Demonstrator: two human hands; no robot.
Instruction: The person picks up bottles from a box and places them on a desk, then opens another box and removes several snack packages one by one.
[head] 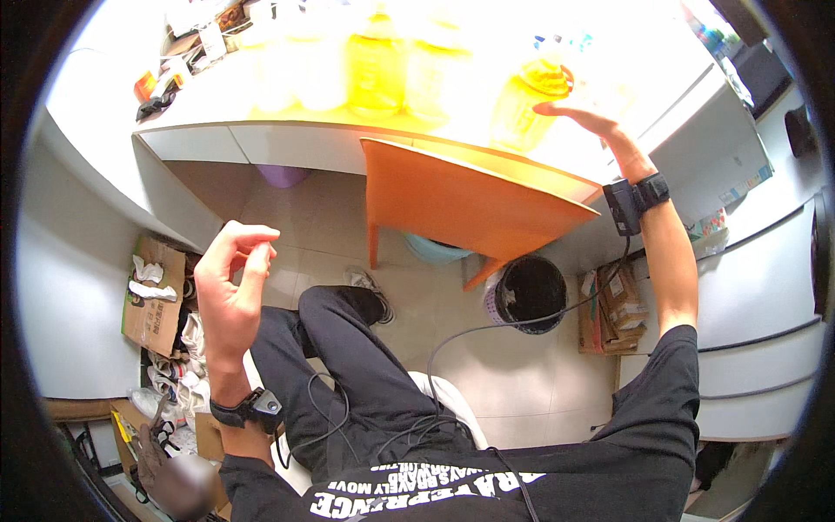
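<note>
My right hand point(580, 116) is stretched out at the desk point(215, 140) beside a yellow jug-like bottle point(525, 104) with an orange handle. One digit overlaps the bottle's near side; whether it touches is unclear, and bright glare washes out the other fingers. Further left, a yellow-filled bottle point(375, 75) stands in a row with several others, some almost lost in the glare. My left hand point(231, 280) is raised above the floor, away from the desk, with fingers curled and thumb close to the index finger. Nothing shows in it. Both wrists carry strapped devices.
An orange chair point(470, 196) stands against the desk front. Below are a black-lined bin point(531, 293), a light-blue basin point(434, 248) and flattened cardboard point(613, 313). A cable point(483, 326) runs from my right wrist. Shoes point(189, 385) and an open carton point(153, 293) sit at left.
</note>
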